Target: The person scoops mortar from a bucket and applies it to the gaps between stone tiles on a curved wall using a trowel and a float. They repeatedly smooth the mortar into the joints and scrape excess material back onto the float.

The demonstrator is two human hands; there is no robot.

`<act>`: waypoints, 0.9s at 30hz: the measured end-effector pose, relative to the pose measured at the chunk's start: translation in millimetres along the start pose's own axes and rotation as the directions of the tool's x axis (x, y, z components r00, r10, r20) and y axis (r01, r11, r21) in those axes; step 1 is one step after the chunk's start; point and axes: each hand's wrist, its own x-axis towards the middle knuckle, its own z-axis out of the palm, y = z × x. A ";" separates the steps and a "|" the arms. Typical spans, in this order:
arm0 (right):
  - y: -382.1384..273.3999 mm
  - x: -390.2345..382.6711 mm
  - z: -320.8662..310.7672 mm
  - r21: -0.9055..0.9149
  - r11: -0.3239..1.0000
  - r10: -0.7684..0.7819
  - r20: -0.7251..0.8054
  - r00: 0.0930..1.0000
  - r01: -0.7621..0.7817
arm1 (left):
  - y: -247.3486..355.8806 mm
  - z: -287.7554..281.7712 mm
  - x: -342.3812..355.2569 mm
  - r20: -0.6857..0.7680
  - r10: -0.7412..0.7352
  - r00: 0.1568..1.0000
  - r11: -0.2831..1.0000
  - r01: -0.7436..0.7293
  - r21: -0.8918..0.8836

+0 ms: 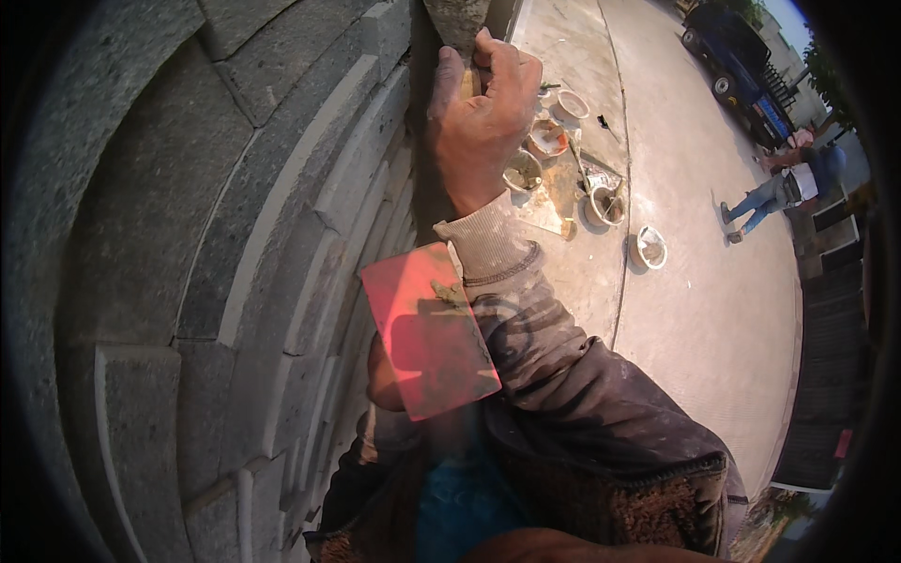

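My right hand (483, 117) reaches up along the edge of a grey stone-clad wall (141, 235), just under a rough stone piece (457, 21). Its thumb and fingers are bent round a narrow, yellowish strip (469, 84), mostly covered, whose kind I cannot make out. Lower down, a flat red rectangular plate (427, 342) with a grey smear near its upper right faces up. My left hand (386, 377) shows only as a bit of skin at the plate's left edge. It appears to hold the plate from behind, its fingers hidden.
Several tubs stand on the pale concrete to the right, among them a bowl with red in it (547, 139) and a white bucket (649, 248). Farther off are a walking person (779, 188), a dark vehicle (732, 56) and a dark gate (821, 366). Stone ledges jut out on the left.
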 end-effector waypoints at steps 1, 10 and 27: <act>0.9 1.1 -2.0 -0.023 1.000 -0.008 0.008 1.000 0.008 | -4.8 1.9 0.2 0.017 0.018 1.000 1.000 -0.018 -0.011; -3.6 25.9 -38.7 -0.141 0.989 -0.013 0.161 0.987 0.036 | -42.6 40.3 10.2 0.045 0.176 0.983 0.934 -0.182 0.307; -7.8 146.7 -79.7 -0.001 0.894 -0.362 0.587 0.724 0.448 | -67.4 52.0 48.2 0.149 0.235 0.961 0.773 -0.277 0.571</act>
